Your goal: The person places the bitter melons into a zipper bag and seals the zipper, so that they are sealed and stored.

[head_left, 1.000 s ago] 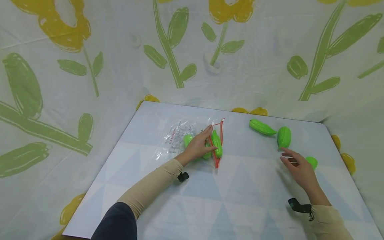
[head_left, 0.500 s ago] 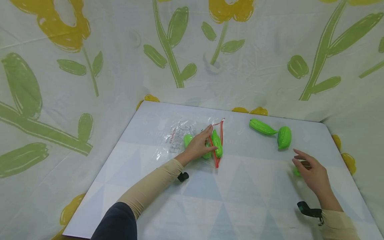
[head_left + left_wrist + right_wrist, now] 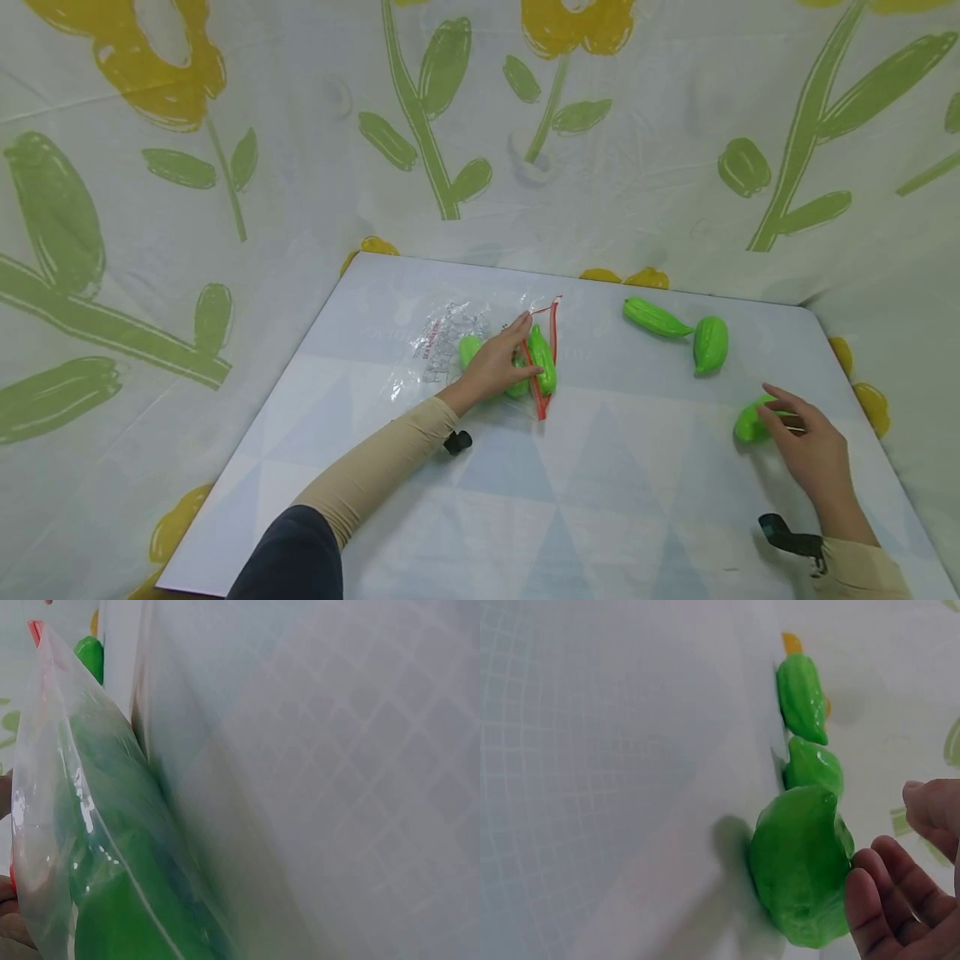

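With the unclenched right hand (image 3: 813, 450) drawn toward four o'clock, a green vegetable (image 3: 751, 425) seems graspable; whether the bag (image 3: 437, 343) is pinched by the left hand (image 3: 491, 367) is unclear.

On my head feed, the table (image 3: 615, 517), printed with pale-blue triangles, carries a clear, red-edged zip bag (image 3: 450, 333) left of its middle. Towards the far right I see a ridged green toy gourd (image 3: 655, 317) just beside a plumper toy gourd (image 3: 711, 345); a third green toy gourd (image 3: 752, 421) lies nearer.
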The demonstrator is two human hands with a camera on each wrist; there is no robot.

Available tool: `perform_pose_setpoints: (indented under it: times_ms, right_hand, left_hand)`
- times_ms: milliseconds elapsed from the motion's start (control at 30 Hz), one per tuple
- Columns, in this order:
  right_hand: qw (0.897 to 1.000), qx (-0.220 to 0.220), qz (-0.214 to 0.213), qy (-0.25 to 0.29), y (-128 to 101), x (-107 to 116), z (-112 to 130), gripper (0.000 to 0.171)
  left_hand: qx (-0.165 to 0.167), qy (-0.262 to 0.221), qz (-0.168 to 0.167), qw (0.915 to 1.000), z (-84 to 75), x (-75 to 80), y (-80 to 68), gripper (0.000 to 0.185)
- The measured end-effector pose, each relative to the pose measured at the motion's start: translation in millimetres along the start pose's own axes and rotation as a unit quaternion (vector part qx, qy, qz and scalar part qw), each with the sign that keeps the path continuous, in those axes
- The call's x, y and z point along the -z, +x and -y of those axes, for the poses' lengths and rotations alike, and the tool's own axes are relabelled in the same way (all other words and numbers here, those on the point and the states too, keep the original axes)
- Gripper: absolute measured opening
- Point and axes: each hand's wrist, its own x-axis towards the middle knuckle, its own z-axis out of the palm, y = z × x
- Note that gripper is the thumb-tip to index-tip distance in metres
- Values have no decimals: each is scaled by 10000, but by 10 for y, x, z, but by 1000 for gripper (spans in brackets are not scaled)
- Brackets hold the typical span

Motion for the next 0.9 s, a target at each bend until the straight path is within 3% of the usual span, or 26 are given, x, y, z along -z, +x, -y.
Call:
perform_pose_setpoints:
  times_ms: [333, 467, 633, 900]
  right_hand:
    - [9993, -157, -332, -56, -29, 7, -116, 49]
    - [9982, -515, -298, 18, -33, -24, -133, 53]
    - [9942, -1067, 3, 132, -28, -59, -165, 67]
    - [9913, -1048, 762, 222, -9, -60, -164, 79]
  left_hand:
    - [-40, -48, -32, 10000, 2, -1, -10, 90]
    - [-18, -117, -45, 9999, 7, -6, -9, 89]
    - [-31, -94, -66, 9999, 15, -5, -3, 90]
    - [-47, -41, -66, 10000, 26, -2, -8, 90]
